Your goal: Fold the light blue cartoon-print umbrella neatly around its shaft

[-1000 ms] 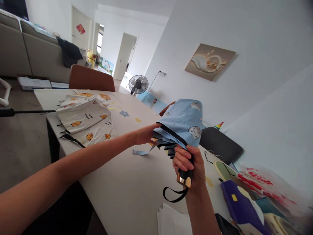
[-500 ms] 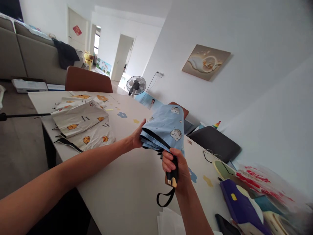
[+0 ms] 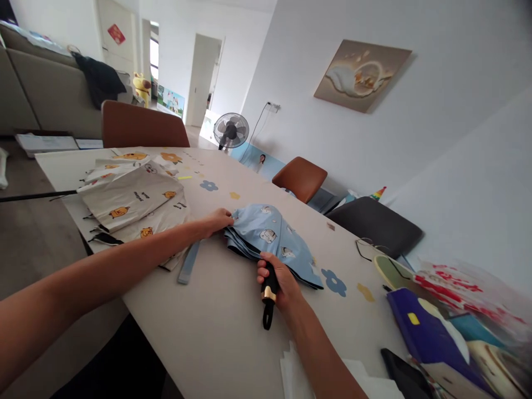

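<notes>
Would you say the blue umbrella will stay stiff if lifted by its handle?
Probably only partly: the blue umbrella has loose, unstrapped folds that would likely flop. The black handle in the right hand looks rigid, offering firm grip.

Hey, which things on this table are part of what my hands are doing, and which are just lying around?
In hand: blue umbrella, its handle gripped by the right hand, left hand at its edge, blue strap on the table.
Lying about: cream umbrella, glasses, purple book, black phone, white paper.

Left arm reaches far forward, left grip (image 3: 218, 220) low with knuckles up; right grip (image 3: 280, 277) is clenched.
</notes>
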Motion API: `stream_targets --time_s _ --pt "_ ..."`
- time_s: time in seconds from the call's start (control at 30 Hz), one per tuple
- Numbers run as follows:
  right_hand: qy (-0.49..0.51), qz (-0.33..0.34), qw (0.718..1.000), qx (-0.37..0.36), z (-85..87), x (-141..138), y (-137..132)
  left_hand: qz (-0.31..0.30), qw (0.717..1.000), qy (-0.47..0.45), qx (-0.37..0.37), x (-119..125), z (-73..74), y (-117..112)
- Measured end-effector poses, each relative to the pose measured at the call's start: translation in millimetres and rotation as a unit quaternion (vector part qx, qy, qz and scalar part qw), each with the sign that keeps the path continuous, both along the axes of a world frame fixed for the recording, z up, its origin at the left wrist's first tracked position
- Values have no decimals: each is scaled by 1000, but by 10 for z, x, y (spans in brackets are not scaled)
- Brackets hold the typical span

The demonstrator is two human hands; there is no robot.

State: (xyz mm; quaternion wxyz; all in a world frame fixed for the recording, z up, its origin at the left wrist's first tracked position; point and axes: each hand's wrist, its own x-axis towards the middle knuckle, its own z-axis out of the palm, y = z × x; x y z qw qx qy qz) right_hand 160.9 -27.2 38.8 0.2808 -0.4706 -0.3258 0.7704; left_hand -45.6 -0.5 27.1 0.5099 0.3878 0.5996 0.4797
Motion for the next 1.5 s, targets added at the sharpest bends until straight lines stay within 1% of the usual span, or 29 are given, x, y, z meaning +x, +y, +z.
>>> stream_targets --time_s 0.07,0.1,0.2,0.27,0.4,0.47,0.53,0.67,0.77,0.83,0.93,1.0,1.07,1.13,1.17,1.2,1.23,1.3,1.33,1.4,1.43,1.5 --pt "-2 17 1000 -7 -14 33 19 44 995 86 14 -3 -37 16" --pt "-1 14 1000 -8 -13 44 22 55 990 127 24 -3 -47 22" --pt "14 -2 1000 -22 11 51 13 40 972 226 48 -14 -55 24" --pt "35 -10 999 -31 35 42 3 27 962 264 58 -30 -50 20" --pt "33 9 997 -63 64 25 4 33 937 341 70 -41 -26 10" --pt "25 25 997 -65 62 26 14 41 931 357 63 -23 -13 1" --pt "18 35 997 -59 57 36 23 47 932 356 55 3 -4 -13" --pt "21 48 997 -51 63 65 10 47 940 334 45 40 -2 -33" --pt "22 43 998 -46 66 52 -30 45 947 315 45 26 1 -16" --pt "23 33 998 -41 59 9 -68 53 941 328 60 -12 8 8" --pt "35 23 997 -63 49 -91 -129 57 918 383 84 -111 23 27" --pt "44 26 995 -86 48 -151 -162 30 893 441 86 -182 39 8" --pt "50 26 994 -94 44 -181 -183 5 853 515 86 -221 68 -39" --pt "60 18 994 -90 27 -182 -192 5 807 579 116 -198 116 -98" --pt "66 18 994 -87 12 -176 -194 9 792 592 147 -160 146 -127" --pt "70 20 994 -86 -4 -168 -194 9 786 590 186 -105 174 -151" --pt "74 22 993 -86 -21 -160 -194 -6 785 577 227 -37 199 -171" --pt "85 27 992 -88 -51 -150 -193 -70 782 548 290 115 216 -194" --pt "91 27 992 -87 -61 -148 -194 -109 777 541 303 189 203 -198" --pt "103 29 991 -84 -73 -145 -195 -181 769 538 293 306 127 -195" --pt "109 30 990 -81 -75 -143 -196 -206 773 533 276 344 69 -190" --pt "122 38 989 -76 -74 -138 -198 -235 789 512 243 378 -61 -179"
